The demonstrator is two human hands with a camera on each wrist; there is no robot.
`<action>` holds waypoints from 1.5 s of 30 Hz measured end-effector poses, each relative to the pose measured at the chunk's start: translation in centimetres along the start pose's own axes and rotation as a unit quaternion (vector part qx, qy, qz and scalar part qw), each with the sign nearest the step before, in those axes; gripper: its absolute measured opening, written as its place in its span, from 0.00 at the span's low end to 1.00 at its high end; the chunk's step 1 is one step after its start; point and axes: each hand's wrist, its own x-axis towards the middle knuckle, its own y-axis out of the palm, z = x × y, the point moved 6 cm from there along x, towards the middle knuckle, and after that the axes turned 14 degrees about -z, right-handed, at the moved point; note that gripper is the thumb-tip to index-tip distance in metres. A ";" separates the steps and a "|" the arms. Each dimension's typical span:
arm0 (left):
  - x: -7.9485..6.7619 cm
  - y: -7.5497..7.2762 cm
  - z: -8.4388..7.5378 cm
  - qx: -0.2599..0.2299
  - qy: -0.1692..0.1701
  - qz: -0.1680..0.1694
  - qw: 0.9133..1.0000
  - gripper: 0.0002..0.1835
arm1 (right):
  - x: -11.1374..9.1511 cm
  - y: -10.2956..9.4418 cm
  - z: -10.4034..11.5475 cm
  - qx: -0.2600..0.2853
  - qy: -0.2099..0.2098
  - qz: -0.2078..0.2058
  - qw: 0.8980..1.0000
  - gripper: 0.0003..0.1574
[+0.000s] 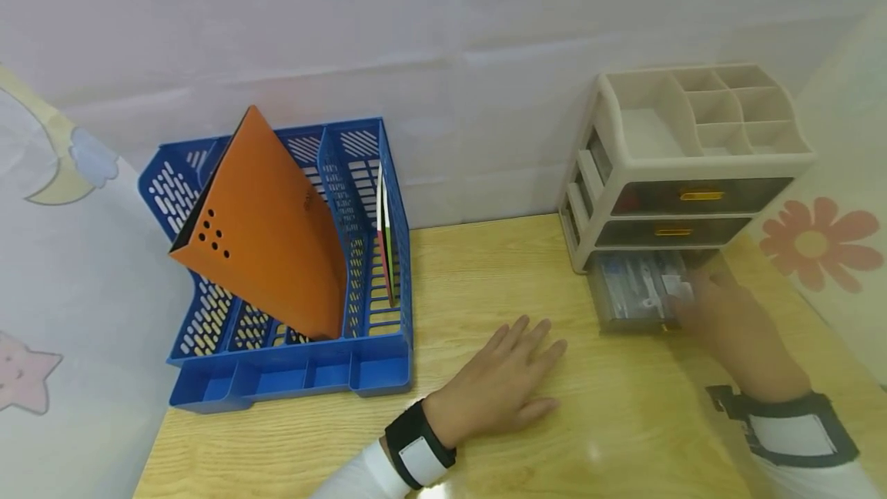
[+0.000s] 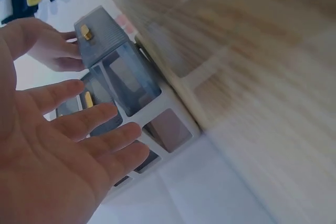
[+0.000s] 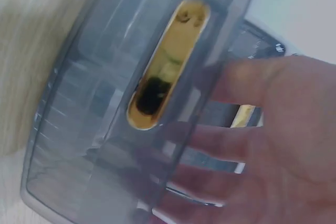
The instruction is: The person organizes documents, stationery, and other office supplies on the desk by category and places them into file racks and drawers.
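Observation:
My left hand (image 1: 495, 383) lies over the wooden table, palm down with fingers spread; its palm shows in the left wrist view. Over at the right, my right hand (image 1: 728, 322), blurred in the head view, reaches over the front of a pulled-out grey see-through drawer (image 1: 627, 325). This is the bottom drawer of a cream desktop organizer (image 1: 707, 168). In the right wrist view the fingers (image 3: 215, 142) extend apart past the drawer's rim, tips partly hidden behind its tinted front with a yellow handle (image 3: 169, 64). White and clear small items (image 1: 647, 287) lie inside the drawer.
Two upper drawers of the organizer stay closed, and its top has several small compartments. A blue file rack (image 1: 291, 364) stands at the left, holding an orange folder (image 1: 277, 237) and thin booklets (image 1: 385, 245). Patterned white cloth (image 1: 485, 83) hangs behind the table (image 1: 485, 276).

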 end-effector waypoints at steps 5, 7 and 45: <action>0.0 -0.7 0.1 0.018 0.003 -0.014 1.000 0.40 | -0.2 -2.4 1.5 -0.005 0.058 -0.124 0.991 0.15; 0.0 -1.0 0.1 0.034 0.009 -0.025 0.999 0.40 | -0.6 -2.8 1.5 0.006 0.092 -0.145 0.985 0.16; -4.9 -3.7 1.5 0.051 0.038 -0.092 0.994 0.39 | -9.8 4.1 -2.5 0.621 0.431 0.092 0.648 0.23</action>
